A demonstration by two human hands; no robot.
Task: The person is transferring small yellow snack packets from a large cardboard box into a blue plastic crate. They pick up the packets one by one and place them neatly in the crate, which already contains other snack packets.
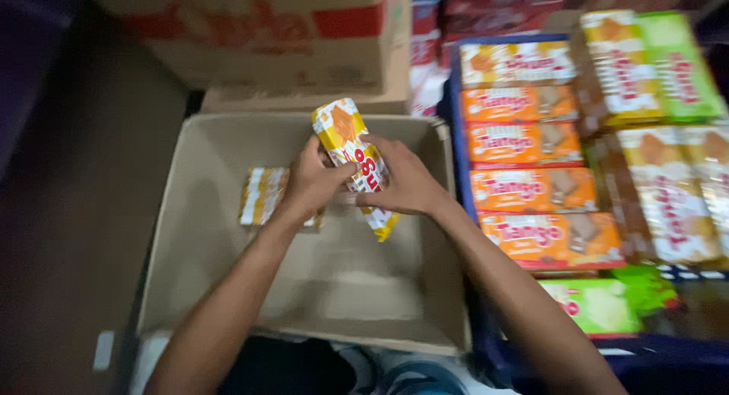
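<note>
Both hands grip a long yellow and white snack packet [343, 133] above an open cardboard box [190, 213]. My left hand [310, 184] wraps the packet's left side. My right hand [402, 181] holds its right side near the lower end. The packet is tilted, its top end pointing toward the box's far wall. One more yellow and white packet [262, 196] lies flat on the box floor, just left of my left hand.
A blue crate [463, 175] on the right holds rows of orange, yellow and green snack packets [531, 190]. Closed printed cartons [288, 38] are stacked behind the box. Dark floor lies on the left.
</note>
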